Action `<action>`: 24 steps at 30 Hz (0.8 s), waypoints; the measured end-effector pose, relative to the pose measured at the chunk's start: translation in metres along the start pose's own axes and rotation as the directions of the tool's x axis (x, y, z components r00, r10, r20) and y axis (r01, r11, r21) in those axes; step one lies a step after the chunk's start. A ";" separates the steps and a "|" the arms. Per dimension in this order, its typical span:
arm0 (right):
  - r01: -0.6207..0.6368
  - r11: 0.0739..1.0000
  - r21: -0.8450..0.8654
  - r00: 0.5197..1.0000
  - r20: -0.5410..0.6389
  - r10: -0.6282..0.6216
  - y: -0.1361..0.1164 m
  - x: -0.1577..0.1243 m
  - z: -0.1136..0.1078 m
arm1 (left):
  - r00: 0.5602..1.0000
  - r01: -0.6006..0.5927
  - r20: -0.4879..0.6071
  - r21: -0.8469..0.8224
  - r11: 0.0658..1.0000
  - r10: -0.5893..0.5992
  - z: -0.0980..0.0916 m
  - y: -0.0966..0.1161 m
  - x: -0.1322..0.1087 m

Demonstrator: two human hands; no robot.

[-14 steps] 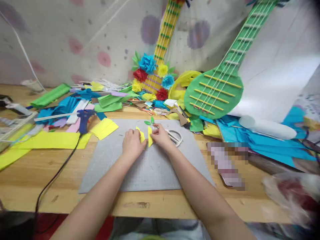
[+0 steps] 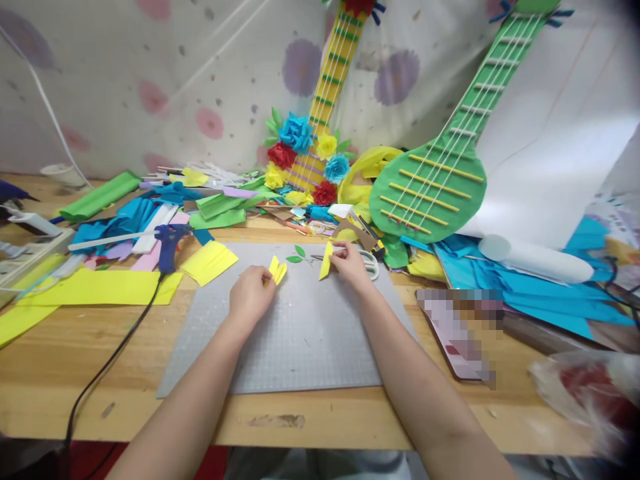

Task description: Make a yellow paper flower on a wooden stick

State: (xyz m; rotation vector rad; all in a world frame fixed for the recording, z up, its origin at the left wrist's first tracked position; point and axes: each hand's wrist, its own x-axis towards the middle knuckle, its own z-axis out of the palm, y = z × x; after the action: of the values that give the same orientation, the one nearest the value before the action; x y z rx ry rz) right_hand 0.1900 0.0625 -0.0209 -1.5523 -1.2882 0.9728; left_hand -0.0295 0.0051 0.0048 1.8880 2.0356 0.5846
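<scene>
My left hand (image 2: 251, 293) is closed on a small piece of folded yellow paper (image 2: 277, 269) above the grey cutting mat (image 2: 295, 340). To its right, my right hand (image 2: 350, 265) pinches another yellow paper strip (image 2: 326, 261), held tilted. A gap separates the two pieces. Between the hands, toward the back of the mat, lie small green paper leaves (image 2: 296, 255). White-handled scissors (image 2: 371, 265) rest beside my right hand, partly covered by it.
A blue glue gun (image 2: 171, 245) and yellow paper sheets (image 2: 209, 261) lie to the left. Behind the mat stand a green paper guitar (image 2: 430, 190) and a yellow one (image 2: 336, 67) with paper flowers, amid scraps. A partly blurred phone (image 2: 445, 340) lies right of the mat.
My hands have moved apart, each with its own yellow paper piece. The right hand went right, the left slightly left, and more of the leaves and mat now shows between them.
</scene>
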 end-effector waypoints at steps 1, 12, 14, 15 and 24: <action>-0.041 0.998 0.051 0.999 0.010 0.041 -0.002 0.001 -0.002 | 0.999 0.042 0.031 -0.103 0.994 -0.039 -0.003 -0.004 0.003; -0.105 0.991 0.084 0.962 0.259 0.080 -0.052 0.012 0.059 | 0.993 0.090 -0.085 0.025 0.996 -0.087 -0.040 -0.023 0.048; -0.059 0.998 -0.024 0.962 0.266 0.064 -0.053 0.019 0.074 | 0.997 0.032 -0.070 0.118 0.993 -0.024 -0.034 -0.023 0.052; -0.038 0.997 -0.070 0.962 0.268 0.055 -0.053 0.022 0.079 | 0.998 0.011 -0.059 0.146 0.989 -0.003 -0.031 -0.023 0.052; 0.015 0.983 -0.180 0.933 0.356 0.051 -0.046 0.003 0.056 | 0.998 -0.049 -0.026 0.077 0.996 0.051 -0.014 -0.024 0.047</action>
State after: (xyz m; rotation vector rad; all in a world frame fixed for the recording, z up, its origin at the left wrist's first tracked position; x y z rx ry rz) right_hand 0.1235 0.0773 0.0051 -1.5704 -1.6584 1.2212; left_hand -0.0611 0.0498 0.0083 1.9910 2.0607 0.5554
